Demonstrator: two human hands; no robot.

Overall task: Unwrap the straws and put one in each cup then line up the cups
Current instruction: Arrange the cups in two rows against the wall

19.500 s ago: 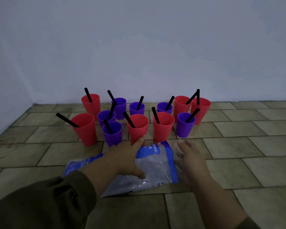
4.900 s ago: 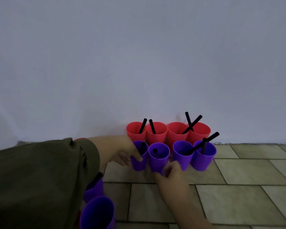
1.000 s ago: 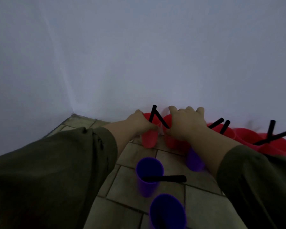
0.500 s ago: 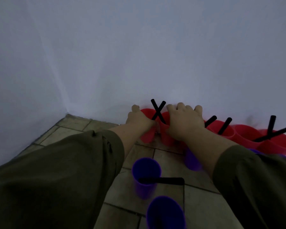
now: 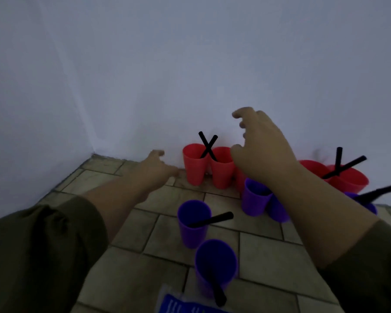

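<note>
I see blue bag (image 5: 185, 306) by near purple cup (image 5: 215, 265); red cups (image 5: 195, 163) at wall. Left hand (image 5: 154, 170) & right hand (image 5: 262, 147) loose, empty.

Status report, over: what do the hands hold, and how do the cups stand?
Left hand, right hand open, empty. Red cups in row against wall, straws in. Two purple cups loose in front, not lined up. Plastic bag lies by the nearest.
</note>
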